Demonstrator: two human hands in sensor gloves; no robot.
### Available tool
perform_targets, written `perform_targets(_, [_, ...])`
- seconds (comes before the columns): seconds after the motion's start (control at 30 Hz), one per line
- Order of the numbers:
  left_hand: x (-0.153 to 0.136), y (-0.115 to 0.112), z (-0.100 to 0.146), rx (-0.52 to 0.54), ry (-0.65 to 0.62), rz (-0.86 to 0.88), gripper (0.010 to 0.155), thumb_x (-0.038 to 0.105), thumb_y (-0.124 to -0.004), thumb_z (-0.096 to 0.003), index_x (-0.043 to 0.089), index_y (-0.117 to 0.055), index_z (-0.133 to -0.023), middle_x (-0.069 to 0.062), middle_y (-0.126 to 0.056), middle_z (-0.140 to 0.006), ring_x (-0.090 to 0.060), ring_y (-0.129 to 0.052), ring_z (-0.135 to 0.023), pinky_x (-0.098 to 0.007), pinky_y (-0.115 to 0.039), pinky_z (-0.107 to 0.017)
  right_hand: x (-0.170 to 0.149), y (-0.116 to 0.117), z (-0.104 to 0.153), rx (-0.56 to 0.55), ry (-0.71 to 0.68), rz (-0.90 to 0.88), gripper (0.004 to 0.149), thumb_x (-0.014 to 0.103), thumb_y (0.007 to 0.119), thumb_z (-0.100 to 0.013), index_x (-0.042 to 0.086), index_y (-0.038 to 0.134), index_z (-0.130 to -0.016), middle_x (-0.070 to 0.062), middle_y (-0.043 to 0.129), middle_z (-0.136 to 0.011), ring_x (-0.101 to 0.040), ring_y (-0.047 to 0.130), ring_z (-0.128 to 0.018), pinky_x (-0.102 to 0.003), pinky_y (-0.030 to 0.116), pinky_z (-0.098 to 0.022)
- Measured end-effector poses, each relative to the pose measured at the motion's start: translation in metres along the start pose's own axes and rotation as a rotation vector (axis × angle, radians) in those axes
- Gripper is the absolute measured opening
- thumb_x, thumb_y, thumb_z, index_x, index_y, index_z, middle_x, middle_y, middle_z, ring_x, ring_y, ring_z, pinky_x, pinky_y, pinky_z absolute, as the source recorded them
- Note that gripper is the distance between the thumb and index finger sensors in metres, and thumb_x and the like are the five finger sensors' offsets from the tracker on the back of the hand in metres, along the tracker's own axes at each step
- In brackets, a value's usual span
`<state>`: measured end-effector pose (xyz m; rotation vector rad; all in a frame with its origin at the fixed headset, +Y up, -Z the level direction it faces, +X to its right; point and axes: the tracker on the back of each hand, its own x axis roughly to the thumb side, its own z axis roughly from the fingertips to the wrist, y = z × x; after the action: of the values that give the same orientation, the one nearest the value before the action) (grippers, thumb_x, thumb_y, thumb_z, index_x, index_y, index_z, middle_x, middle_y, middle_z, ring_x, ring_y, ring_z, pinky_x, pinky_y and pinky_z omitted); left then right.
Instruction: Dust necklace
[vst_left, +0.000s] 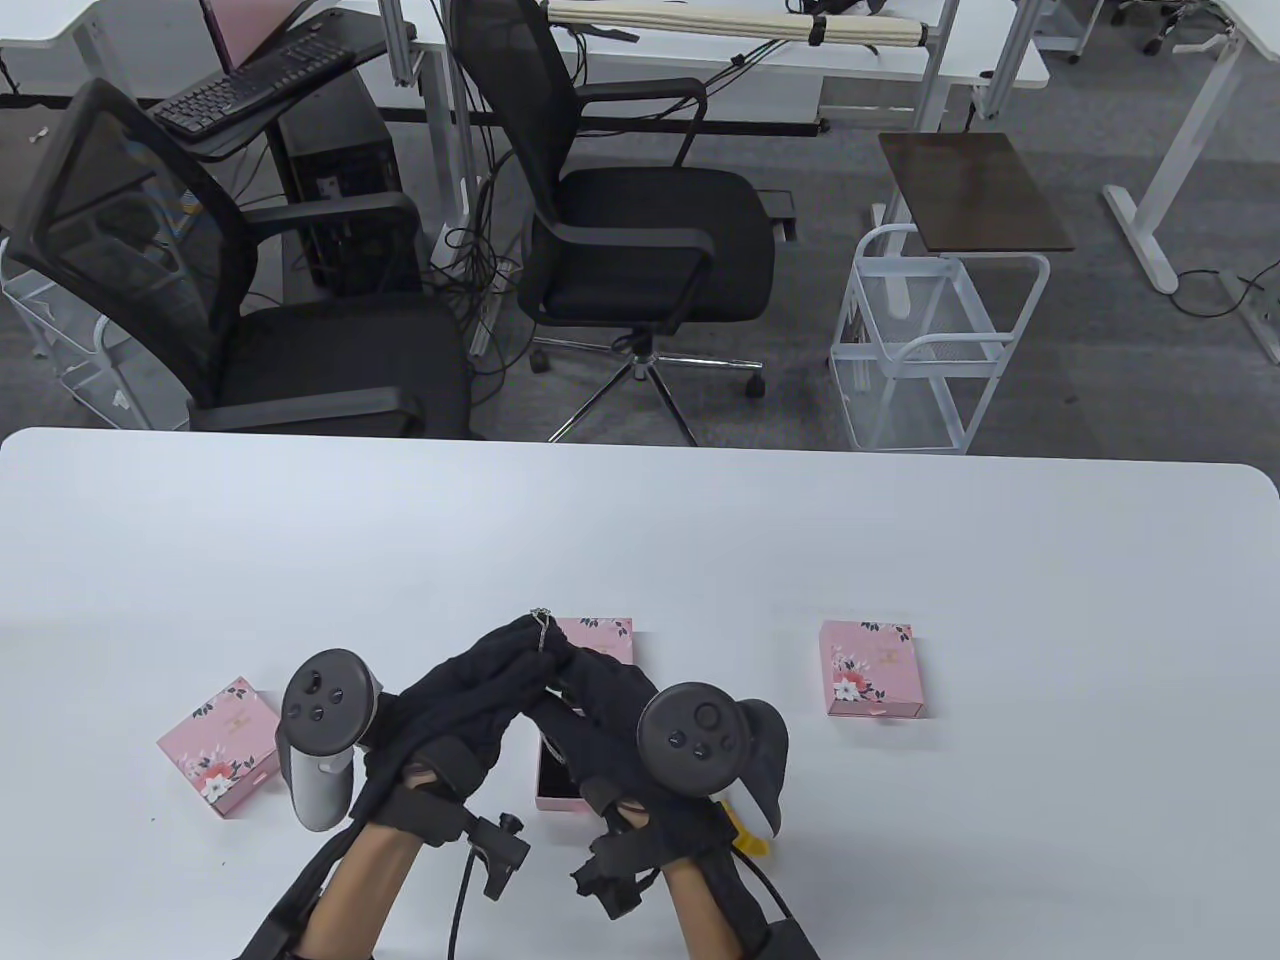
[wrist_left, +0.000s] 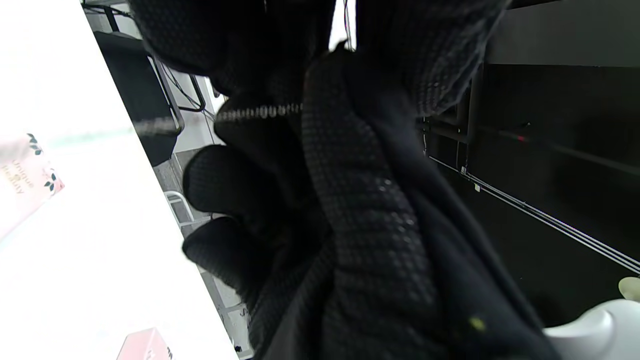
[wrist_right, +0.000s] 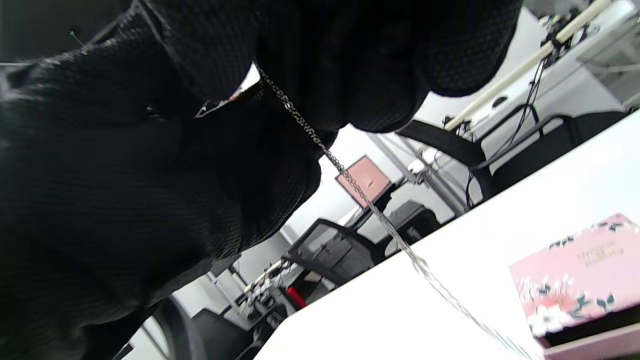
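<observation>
Three pink boxes (vst_left: 866, 668) lie on your white table (vst_left: 640, 540). Your left hand (vst_left: 470, 700) and right hand (vst_left: 590, 700) meet fingertip to fingertip above the middle box, both pinching the thin silver necklace (vst_left: 541, 628), whose chain hangs from your curled fingers (wrist_right: 350, 60) towards that box.

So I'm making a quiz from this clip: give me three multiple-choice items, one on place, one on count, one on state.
1. Where is the necklace?
A. Flat on the table
B. Held between both hands' fingers
C. On a chair

2. How many closed pink boxes lie apart from the hands?
A. Two
B. Four
C. None

3. The box under the hands is:
A. Wrapped
B. Open
C. Crushed

B: the left hand and right hand pinch its chain.
A: left box and right box.
B: the open box shows a dark inside.
</observation>
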<state>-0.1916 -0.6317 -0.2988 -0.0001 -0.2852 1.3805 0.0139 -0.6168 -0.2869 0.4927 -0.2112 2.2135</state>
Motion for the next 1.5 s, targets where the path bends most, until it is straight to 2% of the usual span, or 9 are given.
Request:
perform_targets(0.1, [0.0, 0.0, 0.0, 0.005, -0.002, 0.003, 0.036, 0.044, -0.085, -0.0573, 0.03, -0.091, -0.09, -0.009, -0.079, -0.11, -0.038, -0.075, -0.095, -0.055, -0.07, -0.066, -0.002, 0.004, 0.001, -0.084, -0.007, -0.029, 0.037, 0.03, 0.076, -0.064, 0.009, 0.079, -0.094, -0.02, 0.089, -0.085, -0.04, 0.091, -0.066, -0.054, 0.076, -0.056])
perform_targets(0.33, [-0.002, 0.006, 0.0, 0.042, 0.03, 0.039, 0.039, 0.039, -0.08, -0.06, 0.023, -0.085, -0.096, -0.011, -0.085, -0.104, -0.034, -0.082, -0.09, -0.052, -0.074, -0.063, -0.002, 0.005, -0.001, -0.041, -0.016, -0.007, 0.035, 0.03, 0.078, -0.062, 0.01, 0.084, -0.091, -0.018, 0.095, -0.077, -0.036, 0.096, -0.058, -0.051, 0.079, -0.052])
perform_targets(0.57, [-0.004, 0.019, 0.001, 0.118, 0.039, 0.004, 0.039, 0.039, -0.08, -0.0597, 0.021, -0.086, -0.094, -0.007, -0.095, -0.094, -0.029, -0.092, -0.081, -0.048, -0.08, -0.058, -0.006, 0.009, -0.004, 0.048, -0.002, 0.057, 0.035, 0.03, 0.078, -0.062, 0.011, 0.085, -0.09, -0.018, 0.096, -0.076, -0.036, 0.096, -0.057, -0.051, 0.079, -0.052])
perform_targets(0.63, [-0.004, 0.022, 0.001, 0.119, 0.041, 0.021, 0.044, 0.039, -0.079, -0.06, 0.015, -0.085, -0.097, -0.008, -0.096, -0.093, -0.028, -0.092, -0.08, -0.048, -0.081, -0.057, -0.007, 0.01, -0.005, 0.069, 0.003, 0.048, 0.035, 0.03, 0.078, -0.062, 0.01, 0.085, -0.09, -0.018, 0.096, -0.076, -0.036, 0.096, -0.057, -0.051, 0.079, -0.052])
perform_targets(0.73, [-0.001, 0.026, 0.001, 0.129, 0.028, 0.053, 0.041, 0.039, -0.077, -0.0608, 0.022, -0.082, -0.098, -0.008, -0.095, -0.093, -0.028, -0.092, -0.079, -0.047, -0.081, -0.056, -0.007, 0.012, -0.006, 0.105, 0.005, 0.035, 0.035, 0.03, 0.078, -0.062, 0.011, 0.085, -0.09, -0.018, 0.096, -0.076, -0.036, 0.096, -0.057, -0.052, 0.079, -0.052])
perform_targets(0.9, [0.004, 0.031, 0.005, 0.144, 0.009, 0.098, 0.042, 0.037, -0.072, -0.0623, 0.018, -0.078, -0.099, -0.01, -0.093, -0.094, -0.027, -0.092, -0.078, -0.046, -0.081, -0.056, -0.005, 0.014, -0.006, 0.104, 0.003, 0.097, 0.035, 0.03, 0.078, -0.062, 0.011, 0.084, -0.091, -0.018, 0.095, -0.077, -0.036, 0.096, -0.057, -0.052, 0.079, -0.052])
perform_targets(1.17, [0.005, 0.038, 0.006, 0.178, -0.004, 0.112, 0.042, 0.038, -0.073, -0.0621, 0.017, -0.079, -0.099, -0.009, -0.095, -0.092, -0.026, -0.093, -0.077, -0.045, -0.082, -0.054, -0.004, 0.016, -0.005, 0.112, 0.008, 0.097, 0.035, 0.03, 0.078, -0.062, 0.011, 0.084, -0.091, -0.018, 0.095, -0.077, -0.036, 0.095, -0.058, -0.052, 0.079, -0.052])
perform_targets(1.33, [0.01, 0.041, 0.007, 0.19, -0.038, 0.071, 0.041, 0.041, -0.078, -0.0596, 0.019, -0.086, -0.094, -0.007, -0.101, -0.085, -0.024, -0.097, -0.072, -0.043, -0.084, -0.051, -0.004, 0.014, -0.005, 0.108, 0.003, 0.104, 0.035, 0.03, 0.078, -0.062, 0.011, 0.084, -0.091, -0.018, 0.095, -0.077, -0.036, 0.095, -0.058, -0.052, 0.079, -0.052])
perform_targets(1.5, [0.021, 0.045, 0.013, 0.249, -0.107, -0.077, 0.039, 0.044, -0.083, -0.0564, 0.024, -0.093, -0.088, -0.004, -0.105, -0.08, -0.022, -0.1, -0.068, -0.043, -0.086, -0.049, -0.004, 0.013, -0.005, 0.11, 0.003, 0.1, 0.035, 0.03, 0.078, -0.062, 0.011, 0.084, -0.091, -0.017, 0.095, -0.077, -0.036, 0.095, -0.057, -0.052, 0.078, -0.052])
